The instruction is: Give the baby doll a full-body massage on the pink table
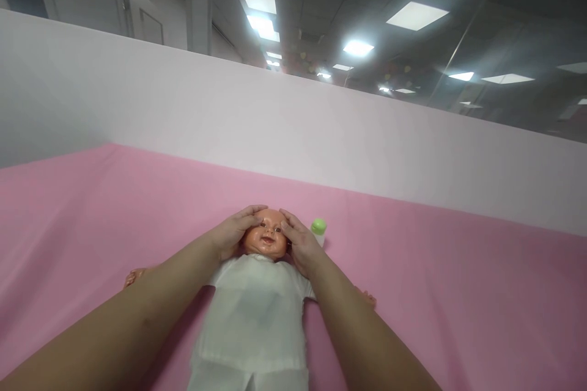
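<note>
A baby doll point(257, 311) in white clothes lies on its back, its head toward the far wall. My left hand point(236, 231) cups the left side of the doll's head, its thumb across the forehead near the eye. On the other side, my right hand point(302, 244) curves around the head, with its thumb by the other eye. The doll's arms stretch outward and are partly hidden under my forearms; small doll hands show at both sides. Just beyond my right hand stands a small bottle point(318, 227) with a green cap, its lower part partly covered.
A pink sheet point(435, 293) with soft folds covers the surface. Behind it runs a low white partition point(275, 122). Farther off are a doorway point(156, 15) at the left and a dark glassy area with bright ceiling lights point(417, 15).
</note>
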Demonstrator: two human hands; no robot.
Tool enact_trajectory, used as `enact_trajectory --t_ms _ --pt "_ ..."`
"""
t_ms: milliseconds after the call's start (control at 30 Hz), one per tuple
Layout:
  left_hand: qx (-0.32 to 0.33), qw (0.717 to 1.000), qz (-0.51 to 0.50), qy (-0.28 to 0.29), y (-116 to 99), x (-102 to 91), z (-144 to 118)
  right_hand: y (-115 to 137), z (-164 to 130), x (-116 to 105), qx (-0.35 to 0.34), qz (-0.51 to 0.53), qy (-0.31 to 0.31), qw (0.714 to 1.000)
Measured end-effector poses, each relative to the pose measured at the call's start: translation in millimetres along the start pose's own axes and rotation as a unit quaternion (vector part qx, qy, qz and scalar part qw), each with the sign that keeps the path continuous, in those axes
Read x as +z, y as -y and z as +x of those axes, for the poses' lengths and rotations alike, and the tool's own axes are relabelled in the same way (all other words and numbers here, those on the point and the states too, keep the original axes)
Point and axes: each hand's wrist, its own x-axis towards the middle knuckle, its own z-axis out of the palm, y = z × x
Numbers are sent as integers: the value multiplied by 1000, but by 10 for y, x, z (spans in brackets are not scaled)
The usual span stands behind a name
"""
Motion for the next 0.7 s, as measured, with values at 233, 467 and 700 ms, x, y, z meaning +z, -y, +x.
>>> enact_trajectory --t_ms 233,467,700 --pt "-11 997 -72 29 19 -146 25 65 -19 -138 66 100 61 991" --pt "-33 993 -104 41 -6 -220 11 110 -31 -252 78 105 115 985" --pt "-25 997 -75 26 -33 -140 0 22 0 -203 48 33 68 996"
